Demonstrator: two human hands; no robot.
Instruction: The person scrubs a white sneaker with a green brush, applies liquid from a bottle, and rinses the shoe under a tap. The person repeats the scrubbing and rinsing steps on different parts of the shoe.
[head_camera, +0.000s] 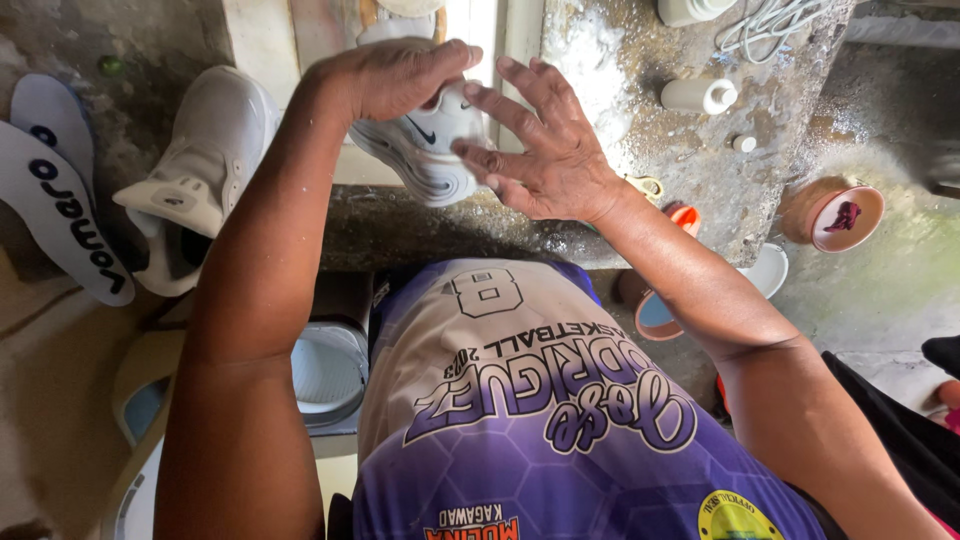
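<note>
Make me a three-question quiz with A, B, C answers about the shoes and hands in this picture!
1. Where is the other white shoe?
A. To the left of the held shoe, on the ledge
B. On the person's lap
C. Inside the pink bowl

2. How many loose insoles lie at the far left?
A. None
B. Two
C. Five

3. What is the left hand doing?
A. Hanging free
B. Gripping the white sneaker from above
C. Holding a bottle

Answers: 1 A, it rests left of the arms. 2 B, two white insoles lie side by side. 3 B, its fingers curl over the sneaker while the right hand touches its side with spread fingers.
</note>
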